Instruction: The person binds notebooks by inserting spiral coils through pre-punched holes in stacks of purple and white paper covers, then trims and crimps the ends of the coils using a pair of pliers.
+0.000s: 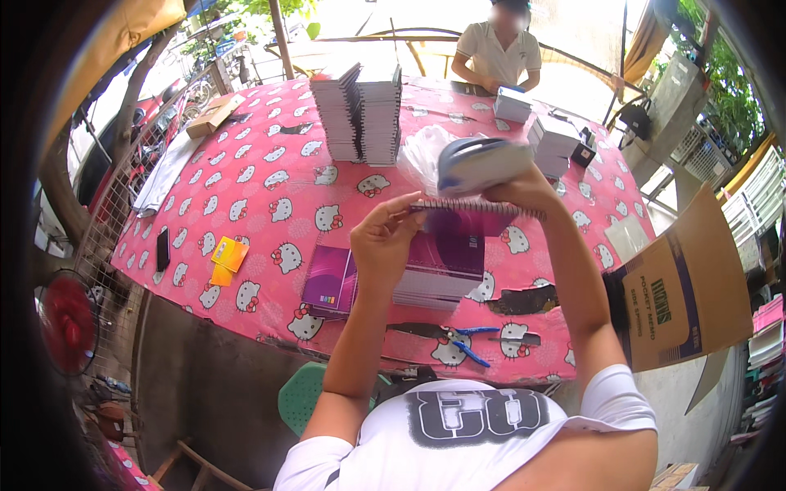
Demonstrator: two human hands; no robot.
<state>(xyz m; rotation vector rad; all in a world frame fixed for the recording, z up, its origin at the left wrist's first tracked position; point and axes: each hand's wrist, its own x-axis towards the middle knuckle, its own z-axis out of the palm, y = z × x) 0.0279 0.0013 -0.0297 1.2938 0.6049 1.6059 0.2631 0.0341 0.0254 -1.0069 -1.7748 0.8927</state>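
Observation:
A spiral-bound notebook (483, 168) with a purple cover is held up over the table, its pages bent back and blurred by motion. My left hand (386, 233) pinches the left end of its coil between thumb and fingers. On the other side, my right hand (528, 192) grips the notebook near its pages; some of those fingers are hidden. Below the coil lies a stack of purple-covered notebooks (438, 282). Another purple notebook (327, 280) lies to its left. Closer to me are pliers with blue handles (468, 348) on the pink patterned tablecloth (270, 303).
Two tall notebook stacks (340, 114) stand at the back, beside a clear plastic bag (422, 155). Left are a phone (162, 250) and yellow packets (229, 255). An open cardboard box (688, 286) stands right. Across the table, a person (499, 53) handles a small stack (513, 106).

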